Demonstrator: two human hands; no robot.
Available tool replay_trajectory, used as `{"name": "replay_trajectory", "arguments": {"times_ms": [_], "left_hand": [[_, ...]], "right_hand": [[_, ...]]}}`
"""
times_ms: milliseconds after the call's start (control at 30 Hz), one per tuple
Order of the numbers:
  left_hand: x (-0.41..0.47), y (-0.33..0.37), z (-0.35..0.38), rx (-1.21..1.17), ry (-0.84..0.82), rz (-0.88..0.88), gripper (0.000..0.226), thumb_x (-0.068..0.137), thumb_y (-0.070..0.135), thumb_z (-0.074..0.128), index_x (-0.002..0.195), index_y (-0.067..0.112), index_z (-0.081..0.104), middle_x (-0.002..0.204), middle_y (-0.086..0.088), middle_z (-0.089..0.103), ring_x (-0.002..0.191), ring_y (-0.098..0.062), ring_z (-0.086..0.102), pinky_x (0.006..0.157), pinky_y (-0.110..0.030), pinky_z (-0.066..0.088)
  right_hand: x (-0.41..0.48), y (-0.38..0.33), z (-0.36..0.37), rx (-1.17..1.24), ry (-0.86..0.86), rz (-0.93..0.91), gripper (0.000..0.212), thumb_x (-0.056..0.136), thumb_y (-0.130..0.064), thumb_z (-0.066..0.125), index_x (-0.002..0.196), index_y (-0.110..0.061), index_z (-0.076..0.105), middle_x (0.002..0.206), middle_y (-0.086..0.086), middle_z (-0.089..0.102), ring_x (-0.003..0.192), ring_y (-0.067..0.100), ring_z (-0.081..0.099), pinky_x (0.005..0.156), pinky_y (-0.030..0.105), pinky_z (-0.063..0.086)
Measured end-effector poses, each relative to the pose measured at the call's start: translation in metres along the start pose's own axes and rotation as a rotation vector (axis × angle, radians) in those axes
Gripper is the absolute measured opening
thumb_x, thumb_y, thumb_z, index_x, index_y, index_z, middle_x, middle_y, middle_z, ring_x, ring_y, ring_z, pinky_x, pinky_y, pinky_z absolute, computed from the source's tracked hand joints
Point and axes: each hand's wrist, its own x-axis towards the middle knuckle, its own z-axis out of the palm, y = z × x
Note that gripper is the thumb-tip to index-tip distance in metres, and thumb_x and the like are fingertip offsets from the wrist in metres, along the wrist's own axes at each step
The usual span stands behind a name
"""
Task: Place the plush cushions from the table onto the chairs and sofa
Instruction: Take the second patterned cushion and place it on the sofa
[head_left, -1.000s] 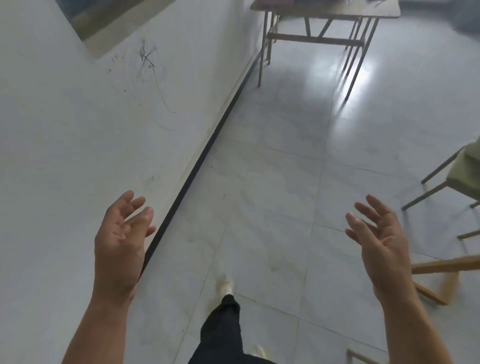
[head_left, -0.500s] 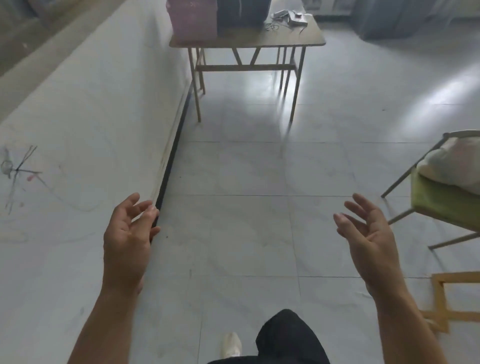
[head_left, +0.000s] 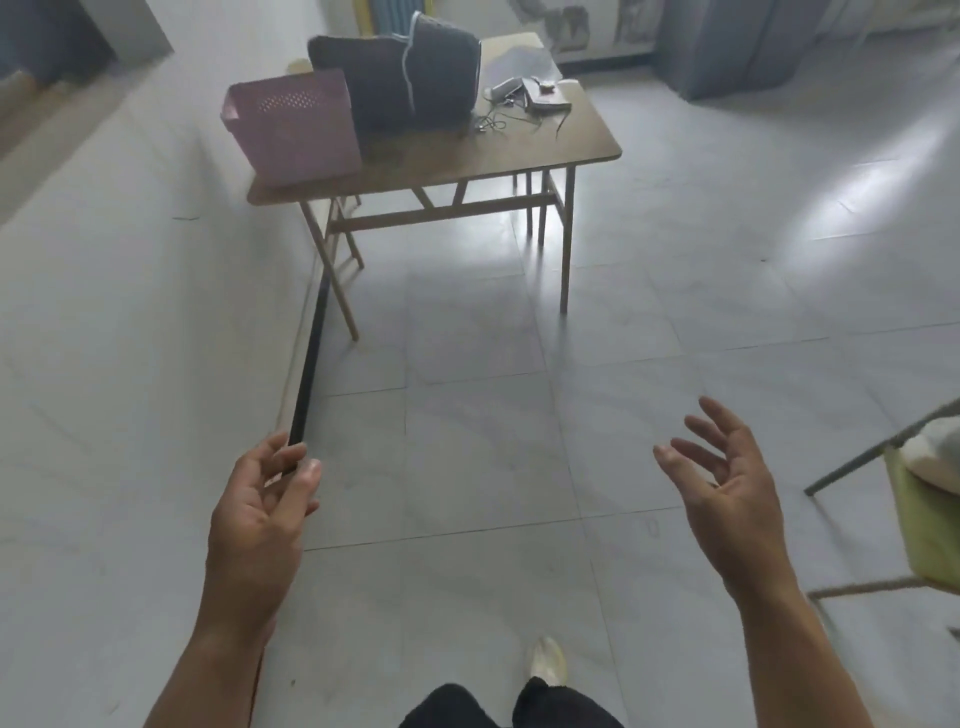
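Two dark grey plush cushions stand upright on the brown wooden table (head_left: 582, 148) ahead: one (head_left: 371, 85) at the left and one with pale piping (head_left: 444, 73) leaning beside it. My left hand (head_left: 262, 514) and my right hand (head_left: 727, 488) are raised in front of me, both empty with fingers apart, well short of the table. At the right edge a chair with a green seat (head_left: 930, 535) holds a white cushion (head_left: 935, 457).
A pink perforated basket (head_left: 293, 130) stands on the table's near left corner. Small devices and cables (head_left: 524, 101) lie on its far right part. A white wall (head_left: 130, 338) with a dark baseboard runs along the left. Tiled floor lies between me and the table.
The view has lifted and moved forward toward the table, so the cushions and basket now show. Both hands stay raised and empty; my feet have stepped forward.
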Motion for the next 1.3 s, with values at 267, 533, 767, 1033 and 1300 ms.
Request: {"name": "replay_trajectory", "arguments": {"times_ms": [267, 533, 767, 1033, 1300], "left_hand": [[0.211, 0.015, 0.068, -0.088, 0.069, -0.046, 0.029, 0.100, 0.010, 0.059, 0.124, 0.027, 0.060, 0.121, -0.001, 0.067, 0.122, -0.030, 0.063, 0.096, -0.048, 0.053], [0.455, 0.058, 0.143, -0.076, -0.046, -0.063, 0.032, 0.101, 0.013, 0.059, 0.132, 0.018, 0.061, 0.115, -0.001, 0.071, 0.115, -0.025, 0.067, 0.097, -0.046, 0.054], [0.664, 0.144, 0.235, -0.018, -0.093, 0.032, 0.032, 0.101, 0.018, 0.058, 0.133, 0.024, 0.057, 0.120, -0.001, 0.069, 0.114, -0.022, 0.067, 0.098, -0.046, 0.055], [0.837, 0.151, 0.368, 0.004, -0.051, -0.120, 0.036, 0.099, 0.012, 0.063, 0.134, 0.019, 0.057, 0.126, -0.007, 0.066, 0.119, -0.024, 0.065, 0.094, -0.045, 0.057], [0.988, 0.228, 0.435, 0.023, 0.084, -0.059, 0.037, 0.101, 0.023, 0.059, 0.137, 0.026, 0.053, 0.129, 0.003, 0.063, 0.119, -0.016, 0.062, 0.097, -0.039, 0.056]], "right_hand": [[0.220, -0.048, 0.128, -0.066, -0.117, -0.021, 0.053, 0.097, -0.021, 0.069, 0.146, -0.027, 0.052, 0.135, -0.006, 0.063, 0.114, -0.002, 0.062, 0.081, 0.016, 0.047], [0.411, -0.101, 0.260, -0.158, -0.182, -0.002, 0.046, 0.097, -0.021, 0.070, 0.141, -0.020, 0.059, 0.133, -0.001, 0.067, 0.116, 0.015, 0.065, 0.076, 0.013, 0.046], [0.591, -0.156, 0.332, -0.095, -0.075, -0.001, 0.040, 0.098, -0.019, 0.067, 0.137, -0.024, 0.058, 0.129, -0.003, 0.065, 0.115, 0.017, 0.063, 0.081, 0.018, 0.048], [0.830, -0.155, 0.418, -0.109, -0.167, 0.045, 0.045, 0.097, -0.021, 0.071, 0.140, -0.023, 0.059, 0.128, -0.005, 0.066, 0.114, 0.010, 0.065, 0.076, 0.011, 0.047], [1.042, -0.242, 0.510, -0.078, -0.360, -0.068, 0.047, 0.096, -0.022, 0.071, 0.140, -0.025, 0.057, 0.130, -0.003, 0.065, 0.116, 0.005, 0.065, 0.094, 0.028, 0.055]]}}
